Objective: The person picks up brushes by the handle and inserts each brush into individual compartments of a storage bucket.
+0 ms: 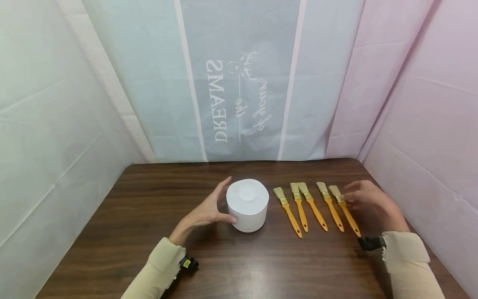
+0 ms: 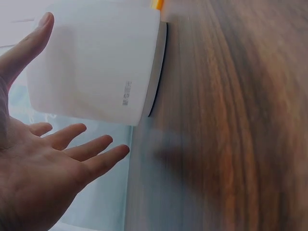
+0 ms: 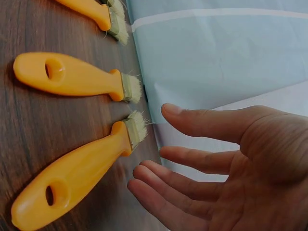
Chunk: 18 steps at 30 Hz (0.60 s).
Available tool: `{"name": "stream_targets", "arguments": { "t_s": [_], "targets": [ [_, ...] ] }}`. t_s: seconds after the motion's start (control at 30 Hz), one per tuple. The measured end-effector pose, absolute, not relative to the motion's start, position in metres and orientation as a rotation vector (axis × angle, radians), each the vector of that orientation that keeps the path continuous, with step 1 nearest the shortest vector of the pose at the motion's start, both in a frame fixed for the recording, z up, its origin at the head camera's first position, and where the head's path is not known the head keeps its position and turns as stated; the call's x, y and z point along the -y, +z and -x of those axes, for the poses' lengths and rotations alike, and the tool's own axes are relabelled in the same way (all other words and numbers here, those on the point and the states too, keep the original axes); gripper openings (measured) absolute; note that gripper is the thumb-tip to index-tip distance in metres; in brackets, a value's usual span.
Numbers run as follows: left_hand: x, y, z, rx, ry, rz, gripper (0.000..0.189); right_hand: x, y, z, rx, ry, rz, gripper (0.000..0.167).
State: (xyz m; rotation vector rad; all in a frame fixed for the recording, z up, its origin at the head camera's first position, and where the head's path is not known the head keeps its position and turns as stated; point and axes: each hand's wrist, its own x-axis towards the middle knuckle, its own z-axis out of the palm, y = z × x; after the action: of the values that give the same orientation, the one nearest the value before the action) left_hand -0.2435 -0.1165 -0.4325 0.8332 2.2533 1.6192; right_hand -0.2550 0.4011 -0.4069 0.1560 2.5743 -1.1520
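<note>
A white round container (image 1: 248, 211) stands on the wooden table, its top showing a raised disc. My left hand (image 1: 205, 211) is spread around its left side, thumb at the lower front and fingers toward the back. In the left wrist view the container (image 2: 96, 62) has small dark lettering, and the fingers of the left hand (image 2: 53, 163) are loosely extended beside it. My right hand (image 1: 367, 199) is beside the bristle end of the rightmost paintbrush (image 1: 345, 211). In the right wrist view the right hand (image 3: 226, 168) has its thumb and fingers apart, with nothing between them.
Several more paintbrushes with orange handles lie in a row right of the container, including the leftmost brush (image 1: 288, 212) and a brush (image 1: 330, 207) beside the rightmost one. A printed cloth (image 1: 239, 83) hangs behind the table (image 1: 246, 265), and pale cloth walls rise at both sides.
</note>
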Motion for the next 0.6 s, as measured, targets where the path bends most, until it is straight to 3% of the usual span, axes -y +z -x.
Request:
{"name": "stream_targets", "arguments": {
  "t_s": [0.6],
  "targets": [
    [0.108, -0.437, 0.24, -2.377, 1.548, -0.814, 0.128, -0.405, -0.424, 0.263, -2.553, -1.133, -0.328, 0.063]
  ]
}}
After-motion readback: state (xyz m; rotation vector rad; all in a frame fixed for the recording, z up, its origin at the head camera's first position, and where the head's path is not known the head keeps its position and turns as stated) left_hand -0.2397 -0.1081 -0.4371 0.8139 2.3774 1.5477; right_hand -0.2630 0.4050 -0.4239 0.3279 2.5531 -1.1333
